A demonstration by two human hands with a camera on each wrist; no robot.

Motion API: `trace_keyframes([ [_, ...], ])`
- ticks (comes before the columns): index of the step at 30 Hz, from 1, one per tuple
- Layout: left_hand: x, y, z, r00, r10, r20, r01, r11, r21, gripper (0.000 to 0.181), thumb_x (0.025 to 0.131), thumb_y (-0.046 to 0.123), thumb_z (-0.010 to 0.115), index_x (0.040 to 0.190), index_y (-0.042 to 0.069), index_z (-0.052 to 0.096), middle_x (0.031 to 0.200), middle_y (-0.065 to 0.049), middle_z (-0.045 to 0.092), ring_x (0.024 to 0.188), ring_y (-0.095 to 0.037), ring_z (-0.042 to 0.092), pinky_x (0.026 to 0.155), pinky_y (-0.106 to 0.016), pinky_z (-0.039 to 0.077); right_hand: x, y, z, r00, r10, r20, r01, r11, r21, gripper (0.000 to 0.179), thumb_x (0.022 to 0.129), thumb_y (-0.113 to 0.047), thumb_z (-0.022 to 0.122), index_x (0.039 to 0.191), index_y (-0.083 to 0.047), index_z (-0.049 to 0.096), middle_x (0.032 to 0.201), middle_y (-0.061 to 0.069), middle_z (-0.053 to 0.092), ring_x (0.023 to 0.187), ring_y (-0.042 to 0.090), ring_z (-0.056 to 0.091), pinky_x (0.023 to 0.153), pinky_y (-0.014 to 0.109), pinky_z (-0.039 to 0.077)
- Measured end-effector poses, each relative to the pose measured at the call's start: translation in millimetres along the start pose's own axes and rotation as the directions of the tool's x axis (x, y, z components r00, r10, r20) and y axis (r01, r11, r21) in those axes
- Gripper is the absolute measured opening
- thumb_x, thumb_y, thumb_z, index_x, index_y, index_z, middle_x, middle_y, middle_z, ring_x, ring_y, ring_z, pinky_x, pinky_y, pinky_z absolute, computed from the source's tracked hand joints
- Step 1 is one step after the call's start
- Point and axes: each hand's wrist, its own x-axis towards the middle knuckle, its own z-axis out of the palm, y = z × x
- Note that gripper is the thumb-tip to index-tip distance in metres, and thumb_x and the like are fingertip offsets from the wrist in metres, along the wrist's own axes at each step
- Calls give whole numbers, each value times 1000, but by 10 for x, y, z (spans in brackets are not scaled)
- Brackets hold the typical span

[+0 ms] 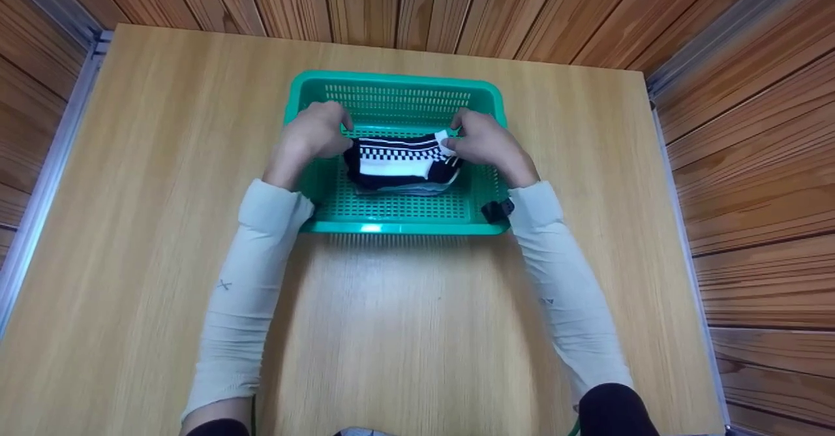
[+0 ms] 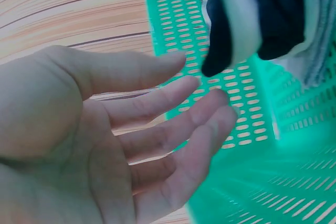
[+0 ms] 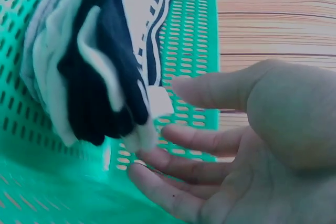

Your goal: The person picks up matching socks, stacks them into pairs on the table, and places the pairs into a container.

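Observation:
A pile of folded socks (image 1: 398, 162) lies in a green plastic basket (image 1: 391, 228). The top pair is black and white with a checkered band; grey and pale layers show beneath it. My left hand (image 1: 316, 129) is over the basket's left side, and in the left wrist view its loosely bent fingers (image 2: 157, 137) are apart from the socks' black end. By the other end is my right hand (image 1: 486, 139). The right wrist view shows its thumb apart from the white cuff and its fingertips close to the sock (image 3: 139, 137); whether they touch cannot be told.
The basket stands on a light wooden table (image 1: 385, 331), towards its far edge. Wood-plank walls (image 1: 417, 5) with metal frame bars rise at the back and both sides. A small black device (image 1: 497, 211) sits at the right wrist, over the basket's front right corner.

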Motion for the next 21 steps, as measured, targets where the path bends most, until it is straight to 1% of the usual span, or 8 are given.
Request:
trace_keyframes([
  [2,-57,13,-34,999,9,-31,-9,1000,-14,43,103,9,57,146,3,57,137,-18,61,97,-29,56,76,-35,43,-43,-1,-33,999,-37,-21,37,999,-1,47,106,-29,62,143,0,55,137,19,62,110,30,60,103,49,55],
  [7,-218,30,-121,993,49,-107,-53,998,-34,43,106,12,54,148,5,55,113,-17,63,79,-24,55,63,-30,42,-167,-8,-114,991,-113,-75,115,993,27,47,106,-30,62,144,-3,55,146,18,60,130,33,59,115,54,49],
  [10,-341,-34,-147,980,128,-152,-135,990,-37,40,107,16,55,145,5,57,118,-19,66,91,-28,63,70,-35,51,-256,-5,-146,981,-142,-132,150,988,49,46,106,-30,62,143,-3,56,145,19,61,135,34,57,116,55,47],
  [12,-431,-115,-149,961,194,-197,-205,978,-39,37,107,17,57,142,4,59,127,-20,68,101,-31,65,79,-40,55,-319,-2,-167,972,-153,-180,166,984,58,45,106,-30,62,142,-3,57,145,19,61,136,34,56,116,55,47],
  [14,-512,-215,-139,932,253,-260,-271,962,-39,34,107,19,59,137,3,62,128,-20,70,105,-33,67,86,-45,57,-382,14,-183,958,-166,-232,185,981,60,44,106,-30,63,140,-3,57,144,18,61,135,35,56,116,54,48],
  [16,-576,-315,-137,890,296,-347,-327,945,-31,32,107,21,61,132,2,65,122,-19,72,103,-33,68,87,-47,57,-444,42,-198,939,-184,-290,208,977,54,45,105,-30,65,141,-4,58,145,18,61,136,34,56,116,53,48],
  [18,-628,-424,-135,826,340,-449,-380,925,1,32,106,23,63,127,0,68,117,-20,73,101,-33,68,87,-47,56,-496,89,-208,914,-205,-351,234,971,42,49,103,-30,69,142,-3,57,147,17,59,138,34,55,118,52,45],
  [21,-698,-592,-138,728,369,-578,-396,914,86,39,104,32,66,124,-2,70,117,-21,72,107,-36,66,92,-51,54,-563,160,-207,875,-225,-428,258,966,19,59,99,-30,75,147,-4,54,152,17,56,143,35,51,122,54,41],
])
